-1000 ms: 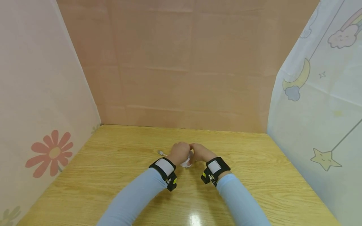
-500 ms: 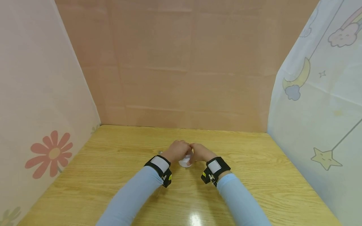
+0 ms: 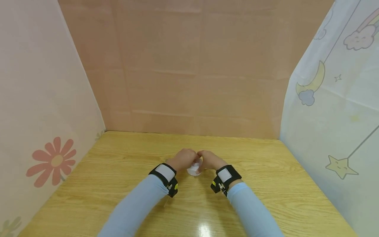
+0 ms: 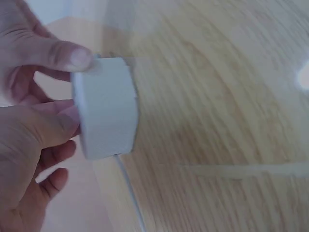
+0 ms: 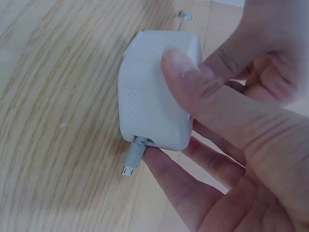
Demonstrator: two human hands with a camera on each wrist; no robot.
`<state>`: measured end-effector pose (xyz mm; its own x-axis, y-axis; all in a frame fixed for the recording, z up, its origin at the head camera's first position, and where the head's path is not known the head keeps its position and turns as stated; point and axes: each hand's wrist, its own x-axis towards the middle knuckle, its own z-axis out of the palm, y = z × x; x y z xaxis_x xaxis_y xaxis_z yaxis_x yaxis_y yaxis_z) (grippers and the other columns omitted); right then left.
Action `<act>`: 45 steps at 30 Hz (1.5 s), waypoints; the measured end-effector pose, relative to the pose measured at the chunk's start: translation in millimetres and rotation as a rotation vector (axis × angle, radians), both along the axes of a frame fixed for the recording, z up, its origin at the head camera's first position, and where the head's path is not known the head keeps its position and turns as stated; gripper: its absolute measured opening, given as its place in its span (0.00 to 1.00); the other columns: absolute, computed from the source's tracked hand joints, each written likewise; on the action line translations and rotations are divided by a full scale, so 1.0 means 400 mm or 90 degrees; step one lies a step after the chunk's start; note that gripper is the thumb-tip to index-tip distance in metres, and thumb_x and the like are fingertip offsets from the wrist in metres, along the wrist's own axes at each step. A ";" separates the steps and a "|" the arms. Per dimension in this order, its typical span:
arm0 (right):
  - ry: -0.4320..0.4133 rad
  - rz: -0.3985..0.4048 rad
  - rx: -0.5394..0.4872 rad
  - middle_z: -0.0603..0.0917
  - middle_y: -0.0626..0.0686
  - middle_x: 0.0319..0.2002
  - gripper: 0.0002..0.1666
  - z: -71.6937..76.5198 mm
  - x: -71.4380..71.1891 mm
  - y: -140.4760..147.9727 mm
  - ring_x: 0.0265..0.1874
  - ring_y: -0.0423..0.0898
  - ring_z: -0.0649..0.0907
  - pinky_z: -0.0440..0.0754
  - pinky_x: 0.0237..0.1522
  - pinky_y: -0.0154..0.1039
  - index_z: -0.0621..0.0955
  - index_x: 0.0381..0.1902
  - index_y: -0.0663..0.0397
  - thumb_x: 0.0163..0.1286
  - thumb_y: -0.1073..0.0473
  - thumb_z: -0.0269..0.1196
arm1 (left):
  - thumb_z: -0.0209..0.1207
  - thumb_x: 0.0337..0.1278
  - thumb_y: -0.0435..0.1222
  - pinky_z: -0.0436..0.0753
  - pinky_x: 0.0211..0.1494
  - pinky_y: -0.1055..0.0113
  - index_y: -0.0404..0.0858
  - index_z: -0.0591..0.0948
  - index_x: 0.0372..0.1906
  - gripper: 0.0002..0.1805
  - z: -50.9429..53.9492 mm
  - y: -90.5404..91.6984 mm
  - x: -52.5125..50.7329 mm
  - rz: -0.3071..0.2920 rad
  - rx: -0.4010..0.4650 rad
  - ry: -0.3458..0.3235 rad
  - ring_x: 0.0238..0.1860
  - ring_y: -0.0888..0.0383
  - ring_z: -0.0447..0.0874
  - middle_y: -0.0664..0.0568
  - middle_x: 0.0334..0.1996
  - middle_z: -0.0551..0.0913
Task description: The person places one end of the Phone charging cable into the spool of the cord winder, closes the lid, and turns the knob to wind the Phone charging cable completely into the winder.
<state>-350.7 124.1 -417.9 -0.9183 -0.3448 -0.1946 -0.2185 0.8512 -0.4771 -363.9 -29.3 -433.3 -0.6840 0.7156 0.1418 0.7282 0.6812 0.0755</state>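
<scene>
Low over the wooden table, a white plastic cable winder [image 3: 193,171] is between both hands. The right hand [image 3: 211,160] grips it, its thumb flat on the near side in the right wrist view. A short micro-USB plug [image 5: 133,158] sticks out of one end of the cable winder. From the other end a thin white cable [image 4: 129,191] runs out in the left wrist view. The left hand [image 3: 184,159] pinches at the top face of the winder with thumb and index finger; what lies between those fingertips is hidden.
The wooden table [image 3: 254,194] stretches around both arms. A tan backdrop [image 3: 192,82] stands behind it. Printed white sheets [image 3: 319,131] hang at both sides. Beyond the winder, a small cable end [image 5: 185,15] shows in the right wrist view.
The left hand and forearm have shifted slightly left, uncovering more of the winder. The cable plug that lay left of that hand is now mostly hidden. The right hand stays in place.
</scene>
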 end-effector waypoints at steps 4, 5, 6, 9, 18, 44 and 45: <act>0.009 0.011 -0.002 0.81 0.56 0.54 0.37 -0.002 -0.001 0.000 0.51 0.51 0.79 0.77 0.54 0.48 0.78 0.55 0.58 0.46 0.61 0.78 | 0.57 0.66 0.34 0.81 0.41 0.67 0.41 0.88 0.39 0.09 0.015 -0.015 -0.006 0.053 0.078 -0.101 0.40 0.57 0.84 0.52 0.38 0.87; 0.012 0.013 -0.002 0.81 0.55 0.54 0.36 -0.002 -0.002 0.000 0.52 0.51 0.79 0.77 0.55 0.48 0.78 0.55 0.57 0.46 0.61 0.78 | 0.57 0.66 0.34 0.81 0.43 0.66 0.40 0.88 0.40 0.09 0.021 -0.018 -0.006 0.069 0.100 -0.119 0.41 0.57 0.84 0.52 0.39 0.87; 0.014 0.014 -0.002 0.81 0.55 0.54 0.35 -0.002 -0.002 0.000 0.53 0.51 0.79 0.76 0.55 0.48 0.79 0.54 0.57 0.46 0.61 0.78 | 0.57 0.66 0.33 0.81 0.45 0.64 0.39 0.87 0.40 0.09 0.027 -0.022 -0.007 0.087 0.120 -0.134 0.42 0.55 0.84 0.50 0.40 0.87; 0.015 0.015 -0.003 0.80 0.54 0.55 0.35 -0.001 -0.001 0.000 0.54 0.51 0.78 0.76 0.55 0.47 0.80 0.54 0.55 0.46 0.61 0.78 | 0.57 0.66 0.33 0.82 0.45 0.62 0.36 0.87 0.40 0.09 0.045 -0.029 -0.006 0.130 0.144 -0.153 0.41 0.54 0.84 0.49 0.39 0.87; 0.009 0.000 0.002 0.81 0.55 0.52 0.33 0.005 0.008 0.002 0.49 0.50 0.79 0.77 0.53 0.48 0.79 0.52 0.56 0.46 0.61 0.79 | 0.59 0.60 0.30 0.69 0.28 0.72 0.38 0.82 0.25 0.09 0.031 0.005 0.020 0.104 0.094 -0.166 0.23 0.63 0.68 0.55 0.24 0.79; 0.004 0.002 -0.006 0.79 0.58 0.56 0.42 0.000 0.003 0.006 0.56 0.54 0.78 0.75 0.57 0.51 0.75 0.60 0.62 0.46 0.60 0.79 | 0.60 0.63 0.33 0.79 0.39 0.68 0.38 0.85 0.38 0.05 0.008 0.008 0.006 0.049 0.081 -0.151 0.36 0.58 0.81 0.51 0.36 0.85; 0.005 0.003 -0.008 0.80 0.58 0.56 0.42 -0.001 0.004 0.004 0.55 0.55 0.78 0.75 0.57 0.51 0.75 0.59 0.62 0.46 0.61 0.79 | 0.60 0.63 0.33 0.78 0.37 0.69 0.38 0.84 0.38 0.04 0.003 0.009 0.008 0.060 0.089 -0.150 0.34 0.59 0.81 0.51 0.35 0.85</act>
<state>-349.3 125.8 -418.4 -0.9180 -0.3517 -0.1833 -0.2264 0.8443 -0.4858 -360.7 -25.8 -431.9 -0.7727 0.6315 0.0645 0.6132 0.7163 0.3330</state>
